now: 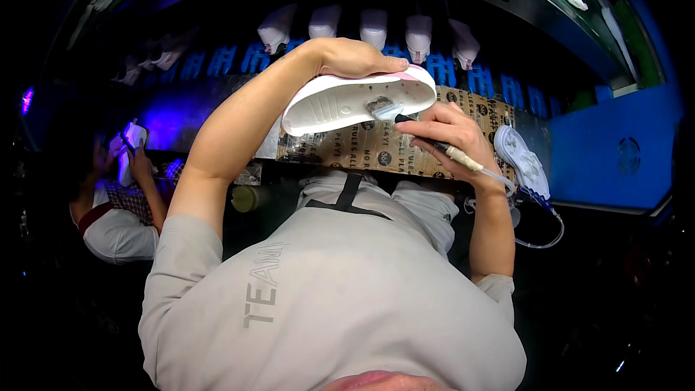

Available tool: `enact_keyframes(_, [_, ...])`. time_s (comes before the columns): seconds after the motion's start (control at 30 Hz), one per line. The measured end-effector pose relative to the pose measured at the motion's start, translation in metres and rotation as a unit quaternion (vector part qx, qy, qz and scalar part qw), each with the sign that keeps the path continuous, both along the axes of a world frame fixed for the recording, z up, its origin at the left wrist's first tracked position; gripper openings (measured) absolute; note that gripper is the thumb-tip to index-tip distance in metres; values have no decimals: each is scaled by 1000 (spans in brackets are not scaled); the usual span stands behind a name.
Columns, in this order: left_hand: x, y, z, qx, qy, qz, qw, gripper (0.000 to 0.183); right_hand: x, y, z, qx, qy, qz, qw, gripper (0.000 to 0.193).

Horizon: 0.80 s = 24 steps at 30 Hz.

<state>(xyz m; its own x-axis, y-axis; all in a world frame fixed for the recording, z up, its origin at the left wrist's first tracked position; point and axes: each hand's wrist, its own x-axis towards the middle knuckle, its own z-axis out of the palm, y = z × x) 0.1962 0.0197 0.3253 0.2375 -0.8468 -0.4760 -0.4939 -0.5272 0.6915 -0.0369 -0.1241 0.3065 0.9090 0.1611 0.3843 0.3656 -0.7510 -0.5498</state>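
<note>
A white, pink-edged shoe sole point(326, 109) is tilted so its hollow inner side faces me. My left hand point(353, 58) grips it along the far rim, fingers closed, with the thumb lying on the edge. In my right hand point(450, 134) is a slim brush point(439, 145), pinched by its handle, with a clear tube running back from its end. The brush's bristle tip reaches inside the sole, over a greyish patch near the right half. Whether the bristles press on the surface I cannot tell.
Brown printed paper point(326, 146) covers the bench below. Another white sole point(520, 156) lies at the right, beside a blue panel point(615, 148). Several pale shoes point(373, 27) stand behind on blue holders point(443, 71). A co-worker point(119, 224) holds a white shoe piece at left.
</note>
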Motion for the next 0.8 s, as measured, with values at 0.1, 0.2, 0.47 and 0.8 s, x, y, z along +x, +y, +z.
enact_keyframes(0.1, [-1,6,9,14,-21,-5,1000,76,-3,-4,14,-35,58,57,996,38])
enact_keyframes(0.2, [-1,12,15,2,-45,-18,999,75,-2,-9,11,-14,24,-8,1000,34])
enact_keyframes(0.47, [-3,16,22,35,-21,22,999,68,-6,-18,14,-35,13,-34,999,33])
enact_keyframes(0.8, [33,-56,73,-461,289,58,837,58,-46,-48,-14,296,-198,-118,927,31])
